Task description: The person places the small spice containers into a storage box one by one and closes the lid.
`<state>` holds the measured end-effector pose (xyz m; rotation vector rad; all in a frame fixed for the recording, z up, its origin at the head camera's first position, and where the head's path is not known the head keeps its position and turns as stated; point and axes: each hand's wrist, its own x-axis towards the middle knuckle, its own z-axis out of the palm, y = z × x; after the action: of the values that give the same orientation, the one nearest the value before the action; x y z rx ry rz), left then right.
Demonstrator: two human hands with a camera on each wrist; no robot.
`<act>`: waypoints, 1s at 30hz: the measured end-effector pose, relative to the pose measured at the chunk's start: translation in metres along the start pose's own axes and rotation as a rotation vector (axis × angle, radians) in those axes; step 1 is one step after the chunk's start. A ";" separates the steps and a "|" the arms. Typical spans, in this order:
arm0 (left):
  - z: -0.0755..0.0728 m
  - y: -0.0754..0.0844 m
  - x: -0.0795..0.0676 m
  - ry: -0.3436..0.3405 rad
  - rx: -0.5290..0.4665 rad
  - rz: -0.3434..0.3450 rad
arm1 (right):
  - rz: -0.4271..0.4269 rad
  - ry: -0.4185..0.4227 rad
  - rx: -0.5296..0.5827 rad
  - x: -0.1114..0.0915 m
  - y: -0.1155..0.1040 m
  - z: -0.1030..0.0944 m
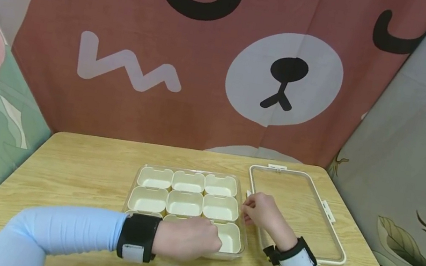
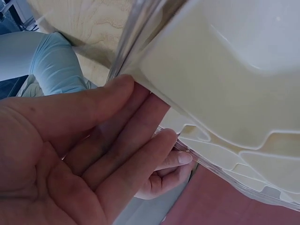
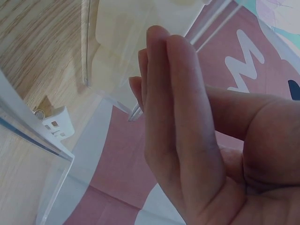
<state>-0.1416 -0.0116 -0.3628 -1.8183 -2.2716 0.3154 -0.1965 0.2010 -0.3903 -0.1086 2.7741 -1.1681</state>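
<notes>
A clear plastic box (image 1: pixel 244 239) on the table holds rows of small cream-coloured bins (image 1: pixel 183 204). My left hand (image 1: pixel 190 239) is over its front row and covers part of it. In the left wrist view, the thumb and fingers pinch the corner of a cream bin (image 2: pixel 197 61) at the box's edge. My right hand (image 1: pixel 265 211) is at the right side of the box, fingers loosely bent beside the wall. The right wrist view shows those fingers (image 3: pixel 192 93) nearly straight, overlapping the clear box, with nothing gripped.
To the right of the box lies a clear lid with a white frame (image 1: pixel 296 172) and white side latches (image 1: pixel 328 211). The wooden table (image 1: pixel 87 168) ends at a hanging cloth (image 1: pixel 189 124) with a bear print. Printed cloths also hang at both sides.
</notes>
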 end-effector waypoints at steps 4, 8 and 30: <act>0.002 0.000 0.000 -0.005 -0.008 -0.003 | 0.002 0.002 -0.001 -0.001 0.001 0.000; 0.003 -0.001 0.002 -0.026 -0.032 -0.019 | 0.008 0.006 -0.005 0.000 0.001 0.000; 0.001 -0.003 -0.001 -0.025 -0.045 -0.070 | 0.018 -0.008 -0.012 0.002 0.002 0.001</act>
<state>-0.1445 -0.0130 -0.3629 -1.7603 -2.3722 0.2784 -0.1987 0.2014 -0.3925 -0.0896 2.7696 -1.1438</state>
